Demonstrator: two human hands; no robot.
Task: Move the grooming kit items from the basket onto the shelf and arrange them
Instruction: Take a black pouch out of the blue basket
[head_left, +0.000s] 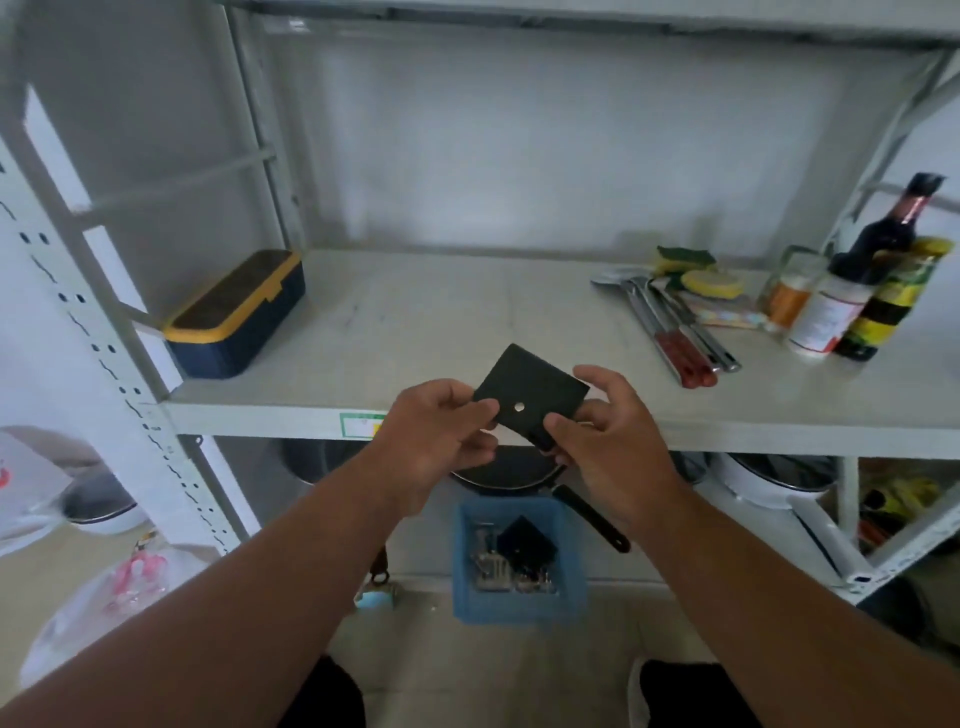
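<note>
Far left on the shelf (415, 332) I see a blue box (236, 317) with a yellow-edged lid, well apart from everything else. At centre, both hands are up in front of the shelf's front edge. Left hand (434, 441): thumb and fingers pinch the left corner of a black case (530, 395). The case is flat, tilted, with a small silver snap showing. Right hand (608, 441): fingers curled, pinching the case's lower right edge. Case is in the air, not on the shelf. Below the hands, on the floor, sits the blue basket (519, 608) with metal tools and a dark item inside; I can't tell them apart. Right end of the shelf: utensils (675, 327), sponges (696, 270), bottles (857, 291) close together.
</note>
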